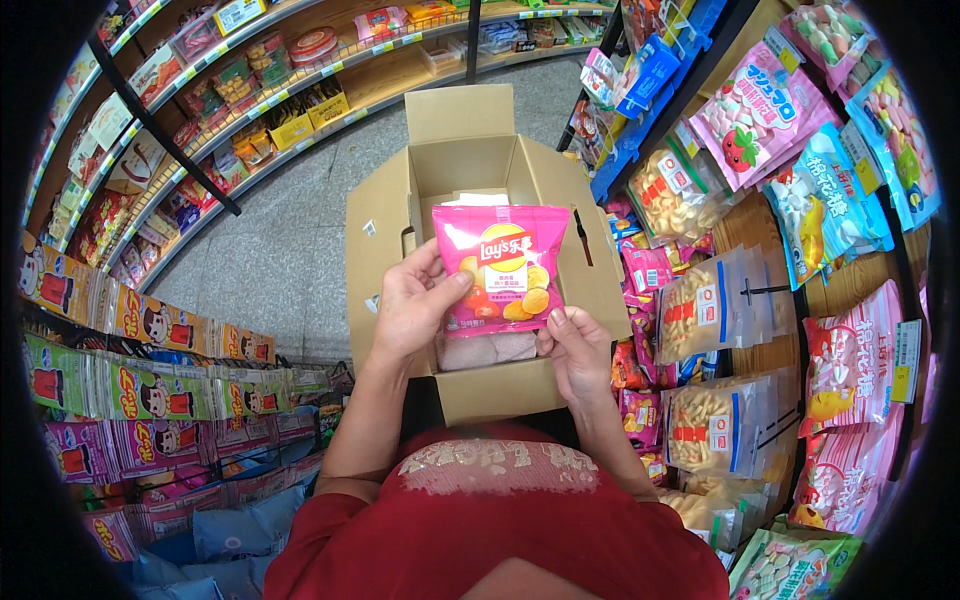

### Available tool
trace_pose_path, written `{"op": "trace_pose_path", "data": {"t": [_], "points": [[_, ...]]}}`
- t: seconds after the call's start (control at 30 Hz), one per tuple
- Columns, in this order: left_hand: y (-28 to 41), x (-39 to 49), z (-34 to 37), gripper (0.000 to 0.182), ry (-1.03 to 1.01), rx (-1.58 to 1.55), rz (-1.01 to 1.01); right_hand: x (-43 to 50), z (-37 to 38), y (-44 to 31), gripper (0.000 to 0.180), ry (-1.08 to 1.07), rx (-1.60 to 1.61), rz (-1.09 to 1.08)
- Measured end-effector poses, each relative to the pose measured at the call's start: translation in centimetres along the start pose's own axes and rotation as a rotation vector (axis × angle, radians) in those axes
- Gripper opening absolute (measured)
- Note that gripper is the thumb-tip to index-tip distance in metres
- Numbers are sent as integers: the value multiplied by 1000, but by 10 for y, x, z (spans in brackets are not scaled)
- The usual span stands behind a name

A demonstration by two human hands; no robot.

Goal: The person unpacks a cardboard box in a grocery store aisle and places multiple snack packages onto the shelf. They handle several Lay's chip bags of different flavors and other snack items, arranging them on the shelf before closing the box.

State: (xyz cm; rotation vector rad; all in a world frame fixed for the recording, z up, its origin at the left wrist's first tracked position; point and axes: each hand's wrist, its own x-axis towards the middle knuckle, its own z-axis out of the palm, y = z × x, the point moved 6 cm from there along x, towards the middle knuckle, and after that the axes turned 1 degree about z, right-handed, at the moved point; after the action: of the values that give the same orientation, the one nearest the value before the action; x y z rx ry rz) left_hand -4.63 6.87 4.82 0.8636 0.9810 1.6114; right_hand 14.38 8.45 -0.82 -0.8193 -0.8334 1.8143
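Both my hands hold a pink bag of Lay's potato chips (501,270) upright, its front facing me, above an open cardboard box (465,169). My left hand (416,300) grips the bag's left edge, thumb on the front. At the lower right corner, my right hand (577,349) pinches the bag between thumb and fingers. The box's flaps are spread outward. Below the bag, a pale, crinkled item (487,351) shows inside the box; the bag hides much of the interior.
Curved snack shelves (375,82) stand beyond the grey tiled floor (262,247). Hanging candy packets (157,390) are close on the left. On the right hang clear snack bags (694,307) and marshmallow bags (829,202), beside a blue display strip (622,157).
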Motion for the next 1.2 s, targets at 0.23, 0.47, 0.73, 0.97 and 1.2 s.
{"op": "trace_pose_path", "data": {"t": [0.23, 0.47, 0.73, 0.97, 1.2], "points": [[0, -1, 1, 40, 5, -1, -20, 0, 0, 0, 12, 3, -6, -6], [1, -1, 2, 41, 24, -20, -32, 1, -2, 0, 12, -7, 0, -15], [-1, -1, 1, 43, 20, -12, -39, 1, -2, -1, 11, -6, 20, -7], [-3, 0, 0, 39, 28, -5, -37, 1, -3, -2, 11, -19, 37, 4], [-3, 0, 0, 35, 40, 31, -39, 0, -7, -14, 10, 37, -19, -84]]}}
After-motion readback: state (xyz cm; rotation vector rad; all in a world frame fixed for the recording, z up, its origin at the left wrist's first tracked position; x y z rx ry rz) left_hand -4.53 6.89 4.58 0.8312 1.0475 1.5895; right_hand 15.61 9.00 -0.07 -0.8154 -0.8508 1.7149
